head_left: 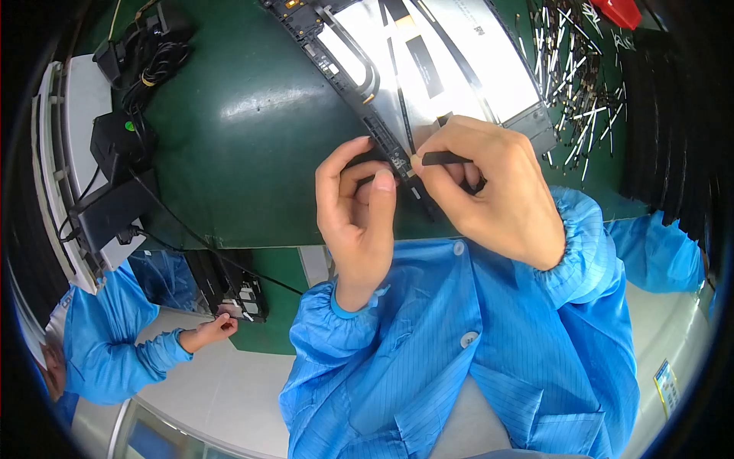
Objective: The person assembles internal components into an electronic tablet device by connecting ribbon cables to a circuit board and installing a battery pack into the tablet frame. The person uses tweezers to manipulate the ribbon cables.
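An opened tablet-like device [489, 57] lies slanted on the green table, its silver inner panel, black frame and dark flat ribbon cables exposed. My left hand [355, 210] is curled at the near end of its narrow left edge, thumb and fingers against the frame. Between the thumb and fingers of my right hand [501, 183] is a slim black tool [448, 158], like tweezers; its tip is hidden. My right fingertips meet the frame close to my left thumb, beside small connectors on the edge strip [396, 158]. A dark strip end [422, 200] sticks out below my hands.
Many thin black-and-white strips [577, 84] are heaped at the right, near a red object [618, 11]. Black adapters [118, 145] and coiled cables [157, 73] sit at the left, one cable trailing over the table edge. Another person's hand [218, 329] works at the lower left.
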{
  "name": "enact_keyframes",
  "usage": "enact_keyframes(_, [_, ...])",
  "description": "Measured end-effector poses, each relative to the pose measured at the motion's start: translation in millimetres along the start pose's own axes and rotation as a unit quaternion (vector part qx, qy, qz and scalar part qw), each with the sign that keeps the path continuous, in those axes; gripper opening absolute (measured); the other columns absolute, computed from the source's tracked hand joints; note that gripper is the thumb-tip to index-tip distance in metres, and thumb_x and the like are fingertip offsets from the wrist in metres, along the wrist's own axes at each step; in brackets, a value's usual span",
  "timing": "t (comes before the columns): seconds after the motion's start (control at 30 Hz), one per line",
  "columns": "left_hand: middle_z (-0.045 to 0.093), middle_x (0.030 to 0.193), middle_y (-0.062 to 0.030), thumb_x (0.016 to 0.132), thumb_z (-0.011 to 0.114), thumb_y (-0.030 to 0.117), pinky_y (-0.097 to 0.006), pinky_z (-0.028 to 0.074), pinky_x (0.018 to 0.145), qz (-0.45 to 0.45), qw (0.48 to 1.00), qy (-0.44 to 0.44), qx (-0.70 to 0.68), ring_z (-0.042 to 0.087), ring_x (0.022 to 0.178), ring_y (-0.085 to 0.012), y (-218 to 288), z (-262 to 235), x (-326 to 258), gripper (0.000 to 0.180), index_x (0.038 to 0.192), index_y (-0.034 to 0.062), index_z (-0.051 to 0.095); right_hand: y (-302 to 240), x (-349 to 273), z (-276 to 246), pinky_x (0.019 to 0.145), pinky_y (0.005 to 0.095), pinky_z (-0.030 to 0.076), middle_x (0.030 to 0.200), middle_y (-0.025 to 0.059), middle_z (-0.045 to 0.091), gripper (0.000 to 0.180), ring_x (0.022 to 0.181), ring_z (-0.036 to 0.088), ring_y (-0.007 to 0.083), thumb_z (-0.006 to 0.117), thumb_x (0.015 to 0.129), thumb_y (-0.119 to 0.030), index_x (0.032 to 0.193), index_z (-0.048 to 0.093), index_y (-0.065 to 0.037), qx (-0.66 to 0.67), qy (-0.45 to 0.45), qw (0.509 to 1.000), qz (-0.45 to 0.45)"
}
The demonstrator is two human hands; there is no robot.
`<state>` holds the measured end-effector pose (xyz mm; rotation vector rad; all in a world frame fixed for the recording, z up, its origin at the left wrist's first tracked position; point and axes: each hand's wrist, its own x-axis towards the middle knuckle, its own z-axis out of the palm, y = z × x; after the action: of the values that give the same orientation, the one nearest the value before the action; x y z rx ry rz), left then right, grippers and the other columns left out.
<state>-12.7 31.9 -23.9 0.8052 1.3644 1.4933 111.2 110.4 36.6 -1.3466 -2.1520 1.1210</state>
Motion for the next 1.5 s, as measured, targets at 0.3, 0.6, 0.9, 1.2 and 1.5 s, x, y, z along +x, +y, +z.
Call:
enact_keyframes(0.3, [0.058,0.098,-0.0100,0.090,0.055,0.002,-0.019,0.044,0.074,-0.019,0.999,0.001,-0.040,0.056,0.086,-0.0089,-3,-1,-1,0.037,0.125,-0.0004,0.041,0,1,-1,0.057,0.0396,0.046,0.072,0.0163,0.059,0.012,0.060,0.058,0.0317,0.059,0.073,-0.005,0.080,0.063,0.003,0.009,-0.015,1.000,0.007])
enact_keyframes(0.6, [0.051,0.117,-0.0151,0.091,0.051,0.002,-0.026,0.049,0.078,-0.002,1.000,-0.006,0.000,0.057,0.092,-0.0143,-1,-1,0,0.034,0.123,-0.0065,0.042,2,0,1,0.058,0.0400,0.046,0.072,0.0163,0.059,0.011,0.062,0.059,0.0329,0.059,0.072,-0.005,0.079,0.062,0.003,-0.005,0.002,1.000,0.000])
enact_keyframes(0.9, [0.058,0.097,-0.0099,0.090,0.054,0.001,-0.019,0.044,0.073,-0.009,0.999,0.000,-0.036,0.055,0.084,-0.0083,-4,-2,-1,0.037,0.125,-0.0006,0.041,5,-1,1,0.063,0.0415,0.047,0.078,0.0160,0.062,0.011,0.071,0.059,0.0363,0.058,0.073,-0.003,0.081,0.062,0.002,-0.018,-0.006,0.999,-0.031])
enact_keyframes(1.2, [0.050,0.104,-0.0111,0.087,0.057,-0.001,-0.021,0.046,0.074,0.072,0.996,0.041,0.031,0.054,0.085,-0.0113,-9,4,1,0.030,0.115,-0.0013,0.048,2,-2,3,0.063,0.0418,0.047,0.077,0.0163,0.061,0.012,0.070,0.059,0.0364,0.059,0.071,-0.003,0.082,0.061,0.002,-0.022,-0.002,0.999,-0.026])
enact_keyframes(1.5, [0.049,0.098,-0.0098,0.083,0.061,-0.005,-0.023,0.048,0.069,0.057,0.997,0.016,0.052,0.057,0.079,-0.0128,-7,6,7,0.016,0.098,-0.0024,0.053,3,3,0,0.061,0.0414,0.046,0.074,0.0150,0.059,0.010,0.068,0.058,0.0355,0.059,0.071,-0.002,0.080,0.061,0.001,-0.019,-0.015,0.999,-0.036])
